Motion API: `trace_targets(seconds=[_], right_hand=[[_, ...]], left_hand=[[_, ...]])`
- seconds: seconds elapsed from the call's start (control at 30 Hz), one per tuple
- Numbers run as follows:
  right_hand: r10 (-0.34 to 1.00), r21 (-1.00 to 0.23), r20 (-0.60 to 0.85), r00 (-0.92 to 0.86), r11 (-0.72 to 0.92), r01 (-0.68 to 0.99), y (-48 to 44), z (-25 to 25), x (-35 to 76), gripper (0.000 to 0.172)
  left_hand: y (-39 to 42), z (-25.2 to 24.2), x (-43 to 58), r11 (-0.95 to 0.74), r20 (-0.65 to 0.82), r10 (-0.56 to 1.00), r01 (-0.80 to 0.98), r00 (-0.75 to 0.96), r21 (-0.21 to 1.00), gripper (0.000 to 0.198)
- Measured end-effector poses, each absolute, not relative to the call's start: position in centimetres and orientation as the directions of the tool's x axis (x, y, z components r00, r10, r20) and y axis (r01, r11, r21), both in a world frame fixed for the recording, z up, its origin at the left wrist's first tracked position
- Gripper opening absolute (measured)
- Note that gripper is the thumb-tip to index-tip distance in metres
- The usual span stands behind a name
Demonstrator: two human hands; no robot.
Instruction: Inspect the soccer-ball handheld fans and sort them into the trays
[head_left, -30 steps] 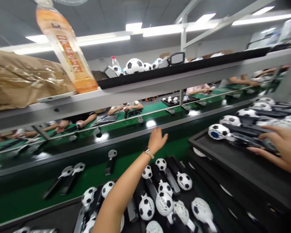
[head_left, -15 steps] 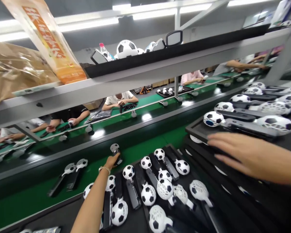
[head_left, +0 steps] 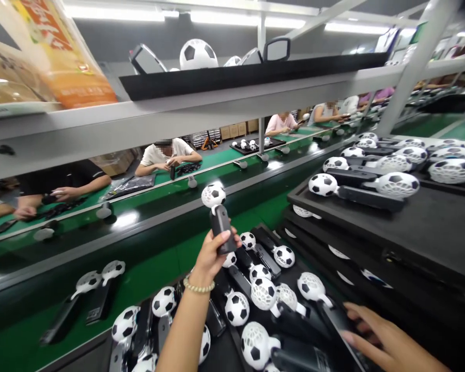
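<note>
My left hand [head_left: 213, 253], a beaded bracelet at its wrist, is closed around the dark handle of a handheld fan [head_left: 221, 227]. The fan is upright, its white-and-black soccer-ball head on top, above a black tray [head_left: 232, 351] of similar fans. At the lower right, my right hand [head_left: 375, 333] has its thumb and fingers apart. Its fingertips are at the dark handle of another soccer-ball fan [head_left: 312, 287] lying in that tray; whether they touch it I cannot tell.
Stacked black trays [head_left: 430, 243] hold more fans on the right. Two fans [head_left: 87, 283] lie on the green belt [head_left: 151, 279] at left. Overhead, a grey shelf beam [head_left: 201, 116] crosses, carrying a large soccer ball [head_left: 198, 54] and a bag [head_left: 67, 57]. Co-workers sit across the line.
My left hand has lifted the fan off the belt side and brought it up and to the right. My right hand has dropped from the stacked trays to the fans below. The view has shifted.
</note>
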State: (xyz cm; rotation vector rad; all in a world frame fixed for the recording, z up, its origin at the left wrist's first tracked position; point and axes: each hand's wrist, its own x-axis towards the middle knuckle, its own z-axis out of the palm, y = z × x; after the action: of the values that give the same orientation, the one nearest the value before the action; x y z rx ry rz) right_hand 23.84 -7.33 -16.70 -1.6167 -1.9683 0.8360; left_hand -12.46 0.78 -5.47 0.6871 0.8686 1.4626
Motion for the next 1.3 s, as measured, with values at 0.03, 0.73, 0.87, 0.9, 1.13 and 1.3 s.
trace_targets(seconds=[0.03,0.73,0.87,0.9,1.13,1.3], right_hand=[[0.980,-0.710,-0.079,-0.184,0.074,0.701,-6.5,-17.2,22.9,0.041],[0.669,-0.587,-0.409,-0.620,-0.714,-0.383,-1.8,-2.8,10.6,0.026],[0.648,-0.587,-0.380,-0.660,-0.720,-0.370,-2.4,-2.7,9.9,0.022],[0.657,-0.588,-0.383,-0.650,-0.716,-0.377,-2.4,-2.8,9.9,0.020],[0.659,-0.632,-0.400,-0.637,-0.701,-0.329,-2.5,-2.8,10.1,0.024],[0.649,-0.635,-0.332,-0.685,-0.691,-0.346,-2.8,-2.5,9.8,0.030]], left_hand=[[0.0,-4.7,-11.6,-0.009,-0.044,0.995,-0.545,-0.085,0.838,0.037],[-7.6,-3.6,-8.4,-0.019,0.003,1.000,-0.717,-0.023,0.697,0.032],[-7.8,-4.1,-8.5,-0.077,0.068,0.997,-0.665,-0.039,0.743,0.038],[-7.9,-4.2,-8.5,-0.088,0.084,0.996,-0.665,-0.039,0.742,0.037],[-8.1,-4.1,-8.2,-0.058,0.089,0.996,-0.717,0.006,0.695,0.032],[-8.0,-3.9,-7.9,-0.030,0.054,0.998,-0.757,0.007,0.653,0.033]])
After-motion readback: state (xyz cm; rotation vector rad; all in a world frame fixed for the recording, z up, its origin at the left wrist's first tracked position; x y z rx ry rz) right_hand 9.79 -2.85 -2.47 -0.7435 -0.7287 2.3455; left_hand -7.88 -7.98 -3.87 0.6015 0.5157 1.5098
